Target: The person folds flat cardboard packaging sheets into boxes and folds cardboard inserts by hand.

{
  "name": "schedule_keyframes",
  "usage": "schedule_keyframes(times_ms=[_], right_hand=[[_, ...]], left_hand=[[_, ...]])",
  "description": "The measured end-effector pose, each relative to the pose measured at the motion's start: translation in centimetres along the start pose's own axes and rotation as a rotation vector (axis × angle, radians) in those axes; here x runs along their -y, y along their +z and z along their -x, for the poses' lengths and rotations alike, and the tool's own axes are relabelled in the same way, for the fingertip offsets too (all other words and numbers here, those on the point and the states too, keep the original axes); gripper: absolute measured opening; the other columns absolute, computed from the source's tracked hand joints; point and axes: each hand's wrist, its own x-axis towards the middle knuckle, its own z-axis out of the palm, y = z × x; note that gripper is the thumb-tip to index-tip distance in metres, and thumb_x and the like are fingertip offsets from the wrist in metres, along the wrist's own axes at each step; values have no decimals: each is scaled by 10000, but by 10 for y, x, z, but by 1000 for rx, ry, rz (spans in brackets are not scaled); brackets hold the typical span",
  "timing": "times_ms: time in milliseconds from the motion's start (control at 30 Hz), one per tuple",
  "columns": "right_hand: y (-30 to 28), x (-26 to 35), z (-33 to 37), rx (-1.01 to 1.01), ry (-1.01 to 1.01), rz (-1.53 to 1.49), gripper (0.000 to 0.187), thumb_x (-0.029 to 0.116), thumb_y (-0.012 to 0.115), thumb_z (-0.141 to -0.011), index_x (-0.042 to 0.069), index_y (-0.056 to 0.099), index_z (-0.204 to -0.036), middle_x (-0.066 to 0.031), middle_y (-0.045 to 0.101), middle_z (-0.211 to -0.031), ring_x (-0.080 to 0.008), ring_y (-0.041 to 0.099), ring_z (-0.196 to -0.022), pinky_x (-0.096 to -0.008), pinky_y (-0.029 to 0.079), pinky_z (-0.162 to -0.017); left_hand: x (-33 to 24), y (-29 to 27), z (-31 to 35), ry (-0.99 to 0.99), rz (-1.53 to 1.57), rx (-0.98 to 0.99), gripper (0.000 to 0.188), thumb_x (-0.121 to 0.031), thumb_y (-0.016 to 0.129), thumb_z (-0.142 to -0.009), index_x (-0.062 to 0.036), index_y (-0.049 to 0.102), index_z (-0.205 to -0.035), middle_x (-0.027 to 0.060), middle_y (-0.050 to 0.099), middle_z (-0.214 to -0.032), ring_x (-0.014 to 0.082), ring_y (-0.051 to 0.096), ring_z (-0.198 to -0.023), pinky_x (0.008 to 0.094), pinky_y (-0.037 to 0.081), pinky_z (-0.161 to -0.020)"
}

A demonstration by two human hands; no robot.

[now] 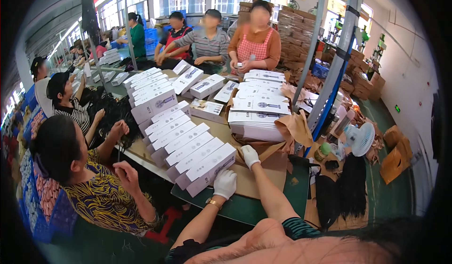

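Note:
My left hand (225, 184), in a white glove, rests against the lower end of the nearest white carton (212, 170). Its fingers lie along the carton rather than round it. That carton stands at the near end of a leaning row of folded white fan cartons (176, 139). White-gloved too, my right hand (250, 156) has its fingers apart over the cardboard-covered table (247, 181). It is just in front of brown wrapping paper (270, 151) under a stack of flat white cartons (259, 105). Nothing shows in its grip.
A person in a patterned top (106, 184) works close on my left; more people sit across the table. Grey metal posts (336, 61) rise at the right. Beyond them are a light-blue fan (360, 139) and black hair-like bundles (352, 186). Several loose cartons (207, 86) lie farther back.

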Motion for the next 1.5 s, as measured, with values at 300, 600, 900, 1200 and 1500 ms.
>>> schedule_keyframes(times_ms=[300, 600, 900, 1200, 1500], right_hand=[[1, 1, 1, -30, 22, -20, 309, 323, 436, -959, 104, 645, -1021, -192, 646, -1055, -420, 587, -1006, -463, 470, -851], [4, -1, -6, -22, 32, -63, 256, 303, 480, -945, 117, 645, -1007, -186, 644, -1028, -400, 594, -978, -447, 476, -837], [7, -35, -12, 9, -339, 331, 260, 322, 475, -944, 118, 636, -933, -181, 620, -1031, -395, 588, -950, -487, 479, -837], [3, -12, -6, 24, -224, 304, 265, 308, 432, -968, 129, 625, -993, -148, 612, -1104, -393, 595, -980, -484, 486, -833], [2, -24, -8, -12, -383, 431, 179, 216, 470, -947, 126, 608, -1014, -128, 615, -1096, -376, 613, -947, -464, 510, -807]], left_hand=[[0, -1, -4, 24, 20, 11, 60, -67, 599, -758, -83, 563, -714, 86, 548, -757, 287, 570, -791, 385, 473, -810], [4, 1, -5, 1, 21, 54, 18, -82, 615, -775, -75, 599, -770, 97, 589, -819, 293, 596, -865, 398, 469, -934], [-3, 1, -3, 58, 38, 6, 49, -97, 625, -741, -93, 603, -697, 101, 596, -750, 307, 596, -766, 421, 489, -850], [-1, 0, -3, 34, 42, 0, 44, -93, 628, -737, -88, 603, -701, 86, 595, -751, 296, 592, -772, 425, 479, -827], [0, 5, -2, 41, 32, 21, 28, -88, 639, -739, -90, 611, -736, 78, 610, -791, 289, 597, -809, 401, 477, -844]])
